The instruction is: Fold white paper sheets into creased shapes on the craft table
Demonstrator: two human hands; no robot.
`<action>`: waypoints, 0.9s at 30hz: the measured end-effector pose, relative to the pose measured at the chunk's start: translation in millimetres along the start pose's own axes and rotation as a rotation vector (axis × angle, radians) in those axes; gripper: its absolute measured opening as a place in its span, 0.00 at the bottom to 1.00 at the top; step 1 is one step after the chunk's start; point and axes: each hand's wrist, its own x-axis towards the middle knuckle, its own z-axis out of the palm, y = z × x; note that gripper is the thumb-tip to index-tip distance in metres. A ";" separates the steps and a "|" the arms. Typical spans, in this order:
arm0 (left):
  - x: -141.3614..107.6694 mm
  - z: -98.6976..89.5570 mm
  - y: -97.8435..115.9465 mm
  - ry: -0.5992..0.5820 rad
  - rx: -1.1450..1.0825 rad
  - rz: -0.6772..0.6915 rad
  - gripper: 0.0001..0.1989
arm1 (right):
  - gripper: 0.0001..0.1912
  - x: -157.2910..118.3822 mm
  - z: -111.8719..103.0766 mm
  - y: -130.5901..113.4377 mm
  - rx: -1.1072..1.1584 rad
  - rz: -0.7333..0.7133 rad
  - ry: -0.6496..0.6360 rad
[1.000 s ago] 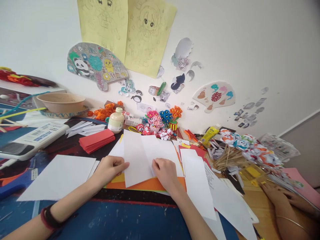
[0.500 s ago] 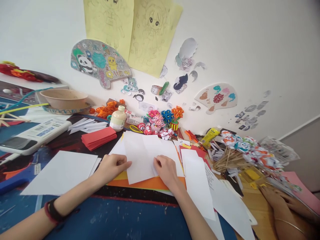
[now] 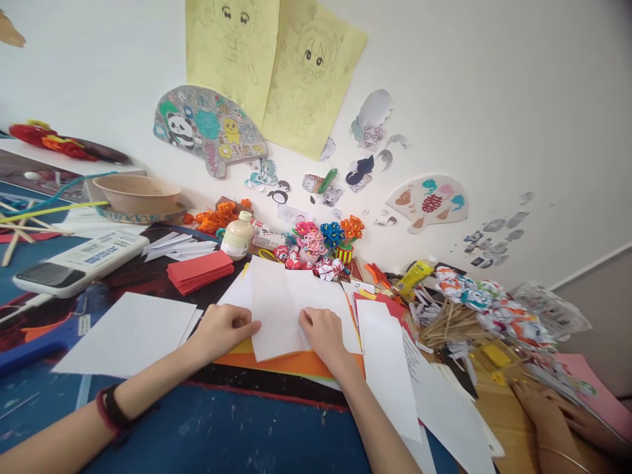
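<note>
A white sheet of paper [image 3: 279, 306] is held between my two hands, above a stack of white and coloured paper. My left hand [image 3: 228, 332] pinches its left edge with thumb and fingers together. At the lower right edge, my right hand [image 3: 323, 334] has its fingers curled in and its thumb against the sheet. Under it lie orange paper [image 3: 291, 366] and more white sheets. Left of my left hand is a loose white sheet [image 3: 128, 332], and beyond that hand sits a pile of red paper slips [image 3: 200, 271].
Behind the paper stand a glue bottle [image 3: 237, 236] and craft flowers [image 3: 333, 236]. A blue glue gun [image 3: 47, 345] and a white device [image 3: 86, 263] lie left. Right are white strips [image 3: 388, 368], bundled sticks [image 3: 447, 316] and another person's hands [image 3: 543, 401].
The view has shifted a little. My right hand has moved slightly left along the sheet. Both hands keep hold of the paper.
</note>
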 end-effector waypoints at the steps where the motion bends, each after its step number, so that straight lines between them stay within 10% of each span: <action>1: -0.4 -0.1 -0.6 -0.002 -0.008 0.000 0.22 | 0.16 -0.2 -0.1 0.1 -0.002 -0.001 -0.002; 27: -0.1 -2.7 -1.0 -0.027 0.039 0.057 0.24 | 0.13 -10.1 -3.9 1.9 0.079 -0.070 0.009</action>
